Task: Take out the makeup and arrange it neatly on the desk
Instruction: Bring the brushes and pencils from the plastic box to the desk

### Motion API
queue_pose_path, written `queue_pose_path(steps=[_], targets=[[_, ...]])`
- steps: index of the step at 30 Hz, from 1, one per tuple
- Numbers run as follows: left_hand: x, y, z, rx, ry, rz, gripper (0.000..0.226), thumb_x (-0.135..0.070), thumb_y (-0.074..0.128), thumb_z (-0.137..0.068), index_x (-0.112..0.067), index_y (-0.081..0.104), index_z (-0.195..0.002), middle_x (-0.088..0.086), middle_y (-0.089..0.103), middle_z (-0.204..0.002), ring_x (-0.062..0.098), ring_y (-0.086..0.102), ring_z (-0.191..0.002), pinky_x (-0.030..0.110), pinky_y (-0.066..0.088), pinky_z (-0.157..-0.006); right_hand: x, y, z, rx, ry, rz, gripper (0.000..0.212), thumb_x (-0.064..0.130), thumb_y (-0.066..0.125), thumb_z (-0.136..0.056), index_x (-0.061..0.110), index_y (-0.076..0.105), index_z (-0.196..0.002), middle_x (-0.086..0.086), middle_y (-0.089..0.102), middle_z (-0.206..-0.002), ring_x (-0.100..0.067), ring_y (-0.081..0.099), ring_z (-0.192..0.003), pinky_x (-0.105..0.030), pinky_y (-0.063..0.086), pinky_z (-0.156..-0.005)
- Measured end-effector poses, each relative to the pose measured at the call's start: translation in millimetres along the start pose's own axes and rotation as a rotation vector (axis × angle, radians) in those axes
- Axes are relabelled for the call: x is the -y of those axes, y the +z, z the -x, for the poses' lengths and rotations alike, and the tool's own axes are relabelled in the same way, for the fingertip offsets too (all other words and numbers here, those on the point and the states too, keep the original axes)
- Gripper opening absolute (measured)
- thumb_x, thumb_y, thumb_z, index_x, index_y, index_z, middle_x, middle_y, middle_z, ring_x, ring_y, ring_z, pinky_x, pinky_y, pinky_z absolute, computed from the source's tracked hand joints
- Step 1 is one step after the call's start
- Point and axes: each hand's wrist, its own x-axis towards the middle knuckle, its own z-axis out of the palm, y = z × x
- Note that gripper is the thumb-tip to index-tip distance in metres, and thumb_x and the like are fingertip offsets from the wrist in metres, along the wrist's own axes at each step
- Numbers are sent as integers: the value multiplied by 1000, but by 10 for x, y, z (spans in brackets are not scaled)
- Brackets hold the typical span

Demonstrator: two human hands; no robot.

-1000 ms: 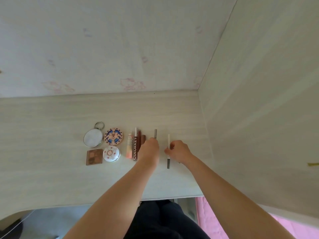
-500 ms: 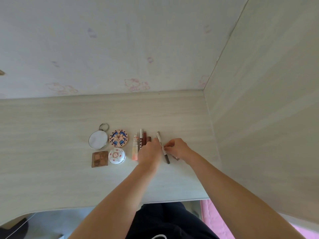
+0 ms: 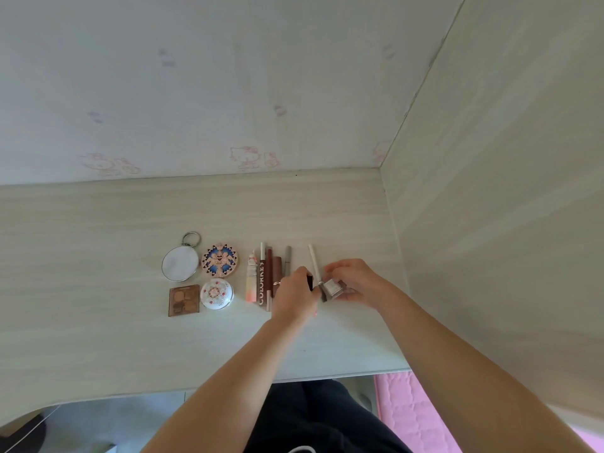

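Pale wood grain covers the desk point(image 3: 98, 338) where we sit, with a matching side panel point(image 3: 506, 223) on our right and a wall point(image 3: 196, 76) ahead carrying faint pink cartoon stickers point(image 3: 250, 157).

We see the makeup laid out in a row across the middle of the desk. At the left a round mirror point(image 3: 180, 263) with a key ring lies beside a round compact point(image 3: 219, 260) patterned in blue and pink. Just below them sit a small square brown palette point(image 3: 184, 300) and a white round compact point(image 3: 217, 294) with red dots. To the right of these, several slim things lie side by side and touching: a peach tube point(image 3: 251, 281), a brown lettered pencil point(image 3: 262, 279), a dark brown stick point(image 3: 276, 266) and a grey pen point(image 3: 287, 259).

Our left hand point(image 3: 294, 294) is over the near ends of those sticks, fingers curled round something dark; we cannot tell what it is. Our right hand point(image 3: 353, 281) is just beside it, pinching a small brownish bottle point(image 3: 331, 288) with a silvery cap. A thin white pencil point(image 3: 314, 263) rises between the two hands, slightly tilted, its lower end hidden among the fingers; which hand has it we cannot tell.

Below the desk edge we see dark trousers point(image 3: 320, 416) and a pink mat point(image 3: 411, 410).
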Motion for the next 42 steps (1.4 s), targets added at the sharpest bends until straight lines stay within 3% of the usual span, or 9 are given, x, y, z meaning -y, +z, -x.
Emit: queue_pose_path(steps=[4, 7, 12, 18, 24, 30, 37, 40, 42], targets=[[42, 16, 7, 3, -14, -30, 15, -21, 52, -88, -12, 54, -99, 10, 64, -89, 29, 71, -66, 43, 57, -65, 1, 39, 44, 61, -19, 48, 26, 2, 59, -81, 12, 64, -105, -15, 70, -106, -18, 65, -72, -28, 55, -63], [51, 47, 4, 11, 12, -93, 20, -22, 52, -87, -13, 53, -105, 12, 64, -97, 34, 69, -79, 45, 56, -72, 11, 36, 45, -27, -58, 99, 29, -3, 52, -81, 15, 66, -99, -12, 69, -107, -19, 60, -78, -32, 56, -70], [-29, 152, -83, 61, 53, -179, 26, -20, 57, -85, -12, 50, -109, 13, 63, -96, 31, 64, -84, 34, 51, -63, -42, -79, 42, -171, -192, 306, 29, -2, 54, -78, 16, 65, -99, -7, 70, -100, -19, 62, -90, -22, 47, -61], [-46, 201, -193, 61, 55, -342, 25, -19, 54, -90, -12, 44, -111, 11, 60, -101, 33, 61, -92, 33, 44, -61, -114, -85, -40, -323, -389, 456, 26, 1, 61, -77, 21, 66, -93, 4, 68, -91, -4, 57, -74, -7, 38, -56], [86, 188, -243, 33, 94, -476, 20, -18, 47, -95, -9, 41, -112, 11, 63, -100, 33, 63, -93, 34, 39, -62, -144, -39, -119, -365, -625, 677, 35, 2, 50, -83, 21, 62, -110, 4, 67, -100, -15, 62, -91, -28, 51, -76], [127, 155, -335, 12, 128, -504, 18, -18, 44, -95, -11, 38, -111, 12, 64, -97, 35, 63, -91, 35, 40, -62, -314, 3, -151, -372, -842, 900, 36, 6, 51, -87, 21, 60, -119, 8, 64, -111, -12, 60, -100, -24, 49, -79], [220, 108, -425, -29, 145, -515, 20, -23, 44, -95, -12, 39, -111, 12, 65, -96, 36, 64, -90, 33, 39, -59, -512, 82, -130, -254, -808, 896, 43, 11, 56, -87, 23, 53, -129, 5, 53, -133, -10, 47, -125, -27, 46, -97], [229, 89, -445, -36, 160, -571, 22, -26, 46, -94, -13, 40, -111, 11, 66, -95, 35, 65, -89, 33, 40, -58, -483, 67, -106, -226, -778, 831, 47, 23, 64, -86, 24, 49, -130, 10, 54, -129, -5, 55, -112, -26, 47, -95], [227, 81, -453, -34, 163, -586, 24, -27, 47, -94, -13, 40, -111, 11, 67, -94, 35, 65, -88, 33, 39, -58, -474, 39, -83, -212, -755, 784, 53, 29, 67, -84, 25, 46, -132, 12, 53, -130, -3, 54, -112, -18, 42, -96]])
